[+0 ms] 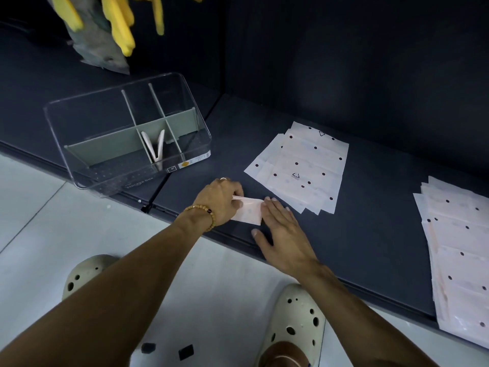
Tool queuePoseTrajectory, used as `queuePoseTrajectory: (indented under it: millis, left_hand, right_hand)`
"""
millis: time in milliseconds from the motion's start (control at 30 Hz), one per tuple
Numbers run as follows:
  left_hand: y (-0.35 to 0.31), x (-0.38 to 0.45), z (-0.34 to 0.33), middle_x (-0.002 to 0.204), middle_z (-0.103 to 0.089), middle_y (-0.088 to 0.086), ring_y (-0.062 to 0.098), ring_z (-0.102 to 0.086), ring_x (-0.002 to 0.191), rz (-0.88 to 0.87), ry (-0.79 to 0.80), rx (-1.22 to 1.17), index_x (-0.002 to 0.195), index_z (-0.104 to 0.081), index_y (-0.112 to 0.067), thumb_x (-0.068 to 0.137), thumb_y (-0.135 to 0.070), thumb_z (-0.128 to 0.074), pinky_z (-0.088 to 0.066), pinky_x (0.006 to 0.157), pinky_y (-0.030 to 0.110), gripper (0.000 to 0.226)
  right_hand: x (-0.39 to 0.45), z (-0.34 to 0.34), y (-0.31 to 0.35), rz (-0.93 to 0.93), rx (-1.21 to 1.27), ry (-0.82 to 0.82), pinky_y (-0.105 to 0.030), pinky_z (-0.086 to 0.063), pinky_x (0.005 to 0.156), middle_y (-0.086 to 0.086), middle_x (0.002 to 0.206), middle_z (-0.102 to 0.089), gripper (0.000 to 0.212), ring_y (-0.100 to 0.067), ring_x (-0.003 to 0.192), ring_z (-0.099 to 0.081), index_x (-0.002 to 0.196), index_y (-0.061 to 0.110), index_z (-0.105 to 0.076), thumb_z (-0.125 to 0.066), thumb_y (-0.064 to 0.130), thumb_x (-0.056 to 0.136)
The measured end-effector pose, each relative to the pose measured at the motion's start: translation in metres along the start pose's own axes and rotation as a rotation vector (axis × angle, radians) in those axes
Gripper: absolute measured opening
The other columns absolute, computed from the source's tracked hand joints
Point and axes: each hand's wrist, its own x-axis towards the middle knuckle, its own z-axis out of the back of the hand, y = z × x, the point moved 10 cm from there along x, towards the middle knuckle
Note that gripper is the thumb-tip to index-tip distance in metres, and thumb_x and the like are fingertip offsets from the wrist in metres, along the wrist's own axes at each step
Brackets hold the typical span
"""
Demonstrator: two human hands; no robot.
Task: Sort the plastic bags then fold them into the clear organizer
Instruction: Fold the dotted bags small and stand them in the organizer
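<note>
1. The clear organizer point(127, 133) is glossy see-through plastic; its dividers point(111, 149) are matt grey-green.
2. The plastic bags point(299, 165) at 2 o'clock of the hands are thin, milky film with a soft sheen, dotted dark.
3. The desk point(370, 194) is dark, matt and smooth.
4. The floor point(31, 207) at 9 o'clock is pale, smooth tile.
5. The clogs point(299, 321) are cream matt foam with holes.
6. The bracelet point(203, 213) has wood-like beads.

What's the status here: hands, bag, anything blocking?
Left hand pinches folded bag; right hand flat, pressing it. Organizer holds two folded bags. Two stacks wait. Nothing in the way.
</note>
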Motion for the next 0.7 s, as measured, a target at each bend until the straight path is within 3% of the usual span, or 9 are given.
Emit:
queuePoseTrajectory:
  millis: [67,133,233,300,400,467,600,700]
  left_hand:
    - [0.006,-0.008,0.007,0.096,-0.066,0.003,0.019,-0.06,0.09,0.004,-0.001,-0.163,0.089,-0.064,-0.018,0.087,-0.017,-0.065,-0.048,0.077,0.027,0.003]
    - [0.011,-0.018,0.018,0.088,-0.066,-0.003,0.014,-0.059,0.083,-0.012,-0.02,-0.305,0.084,-0.063,-0.02,0.086,-0.015,-0.067,-0.045,0.07,0.019,0.007]
    - [0.02,-0.029,0.043,0.077,-0.065,-0.005,0.008,-0.057,0.07,-0.023,-0.088,-0.451,0.079,-0.065,-0.019,0.083,-0.011,-0.069,-0.044,0.064,0.017,0.01]
    - [0.032,-0.034,0.064,0.069,-0.063,-0.005,0.003,-0.052,0.06,-0.009,-0.166,-0.547,0.077,-0.066,-0.018,0.082,-0.01,-0.07,-0.043,0.059,0.016,0.011]
    - [0.064,-0.041,0.097,0.066,-0.061,-0.008,-0.001,-0.054,0.058,0.056,-0.363,-0.68,0.075,-0.064,-0.023,0.081,-0.013,-0.073,-0.045,0.06,0.011,0.015]
    - [0.1,-0.047,0.114,0.074,-0.067,-0.003,0.007,-0.061,0.068,0.193,-0.541,-0.755,0.08,-0.065,-0.022,0.08,-0.018,-0.075,-0.052,0.068,0.019,0.01]
    - [0.152,-0.054,0.132,0.088,-0.066,-0.002,0.016,-0.063,0.08,0.49,-0.796,-0.569,0.088,-0.061,-0.023,0.078,-0.03,-0.075,-0.055,0.073,0.035,0.018]
    - [0.148,-0.041,0.137,0.098,-0.061,-0.006,0.019,-0.06,0.084,0.563,-0.768,-0.267,0.1,-0.054,-0.027,0.071,-0.047,-0.075,-0.051,0.07,0.035,0.041]
  right_hand:
    - [0.007,0.021,-0.001,-0.078,0.133,-0.112,-0.035,-0.029,0.114,-0.009,0.148,-0.042,0.06,-0.023,0.138,-0.034,0.149,0.011,-0.03,-0.051,0.031,0.097]
    - [0.02,0.037,0.009,-0.081,0.174,-0.179,-0.037,-0.04,0.105,-0.004,0.136,-0.053,0.05,-0.023,0.125,-0.044,0.144,0.013,-0.041,-0.053,0.026,0.097]
    - [0.049,0.047,0.038,0.008,0.165,-0.147,-0.032,-0.044,0.089,0.002,0.104,-0.06,0.027,-0.019,0.102,-0.051,0.12,0.016,-0.066,-0.054,0.021,0.096]
    - [0.069,0.054,0.057,0.058,0.15,-0.142,-0.028,-0.044,0.076,0.003,0.087,-0.055,0.019,-0.015,0.087,-0.051,0.102,0.017,-0.072,-0.055,0.021,0.095]
    - [0.097,0.066,0.071,0.029,0.296,-0.182,-0.02,-0.043,0.065,0.005,0.081,-0.056,0.014,-0.009,0.074,-0.054,0.095,0.018,-0.074,-0.061,0.02,0.092]
    - [0.114,0.069,0.074,-0.031,0.417,-0.205,-0.012,-0.042,0.064,0.01,0.081,-0.062,0.011,-0.005,0.072,-0.058,0.093,0.019,-0.075,-0.064,0.017,0.089]
    - [0.14,0.061,0.073,-0.212,0.702,-0.222,-0.017,-0.05,0.06,0.012,0.07,-0.068,0.013,-0.002,0.064,-0.065,0.078,0.023,-0.07,-0.068,0.013,0.085]
    - [0.153,0.052,0.08,-0.271,0.795,-0.206,-0.024,-0.055,0.062,0.007,0.065,-0.07,0.013,-0.008,0.059,-0.068,0.076,0.023,-0.066,-0.069,0.013,0.084]
